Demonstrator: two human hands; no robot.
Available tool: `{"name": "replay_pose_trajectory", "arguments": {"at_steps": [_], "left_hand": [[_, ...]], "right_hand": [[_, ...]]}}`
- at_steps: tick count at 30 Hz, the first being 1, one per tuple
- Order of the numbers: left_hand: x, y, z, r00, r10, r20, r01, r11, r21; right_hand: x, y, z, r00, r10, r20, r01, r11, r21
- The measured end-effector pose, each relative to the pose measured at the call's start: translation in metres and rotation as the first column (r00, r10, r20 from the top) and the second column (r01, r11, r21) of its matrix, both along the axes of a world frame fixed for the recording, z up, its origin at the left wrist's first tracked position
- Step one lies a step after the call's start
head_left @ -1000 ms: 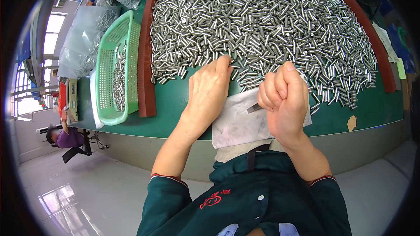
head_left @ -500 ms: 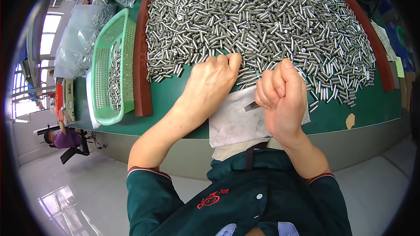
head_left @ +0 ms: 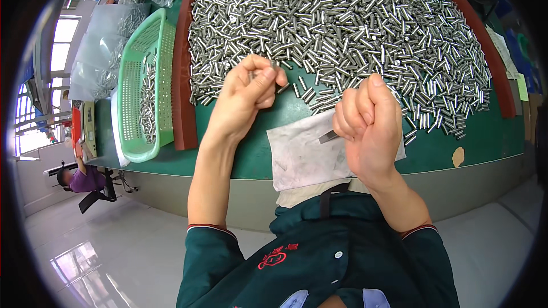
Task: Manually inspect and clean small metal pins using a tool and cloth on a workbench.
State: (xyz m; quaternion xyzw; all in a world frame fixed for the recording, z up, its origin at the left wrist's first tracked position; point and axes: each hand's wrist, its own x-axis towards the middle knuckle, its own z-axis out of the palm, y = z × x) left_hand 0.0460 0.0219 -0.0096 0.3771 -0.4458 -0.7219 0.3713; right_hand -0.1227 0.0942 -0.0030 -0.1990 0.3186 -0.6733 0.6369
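At the near edge of the pile of short metal pins [head_left: 342, 34], my left hand [head_left: 244, 91] is closed, its curled fingers turned toward me. Bits of pins show between thumb and fingers; how many it holds is hidden. My right hand [head_left: 370, 125] is a closed fist over the cloth, gripping a flat, dark metal strip [head_left: 328, 136]. Only one end of that strip sticks out, so its kind cannot be told. Beneath lies a stained white cloth [head_left: 297, 159] at the table's front edge. A few loose pins [head_left: 303, 88] lie just right of my left hand.
Dark red wooden rails [head_left: 184, 80] border the pile on the green table [head_left: 245, 159]. Left of them stands a light green basket [head_left: 128, 114] with pins inside. Clear plastic bags [head_left: 97, 51] of pins lie farther left. A person [head_left: 88, 181] in purple sits at the far left.
My left hand has moved left, away from the pins beside the cloth, and turned so its curled fingers show. The right hand has stayed almost still with the metal strip.
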Motion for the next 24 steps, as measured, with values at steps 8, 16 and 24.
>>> {"name": "replay_pose_trajectory", "arguments": {"at_steps": [8, 16, 24], "left_hand": [[0.0055, -0.0023, -0.0067, 0.996, -0.01, -0.089, 0.018, 0.995, 0.096], [0.0053, 0.0, -0.0052, 0.996, -0.049, -0.069, 0.053, 0.997, 0.053], [0.004, 0.0013, -0.002, 0.999, -0.045, -0.026, 0.046, 0.998, 0.039]], "right_hand": [[0.0008, -0.0009, 0.0025, 0.999, -0.011, 0.05, 0.011, 1.0, 0.009], [0.0014, 0.0003, 0.003, 1.0, -0.011, 0.012, 0.011, 1.0, 0.0], [0.0012, -0.0009, 0.0012, 0.999, -0.015, 0.045, 0.016, 1.0, -0.019]]}}
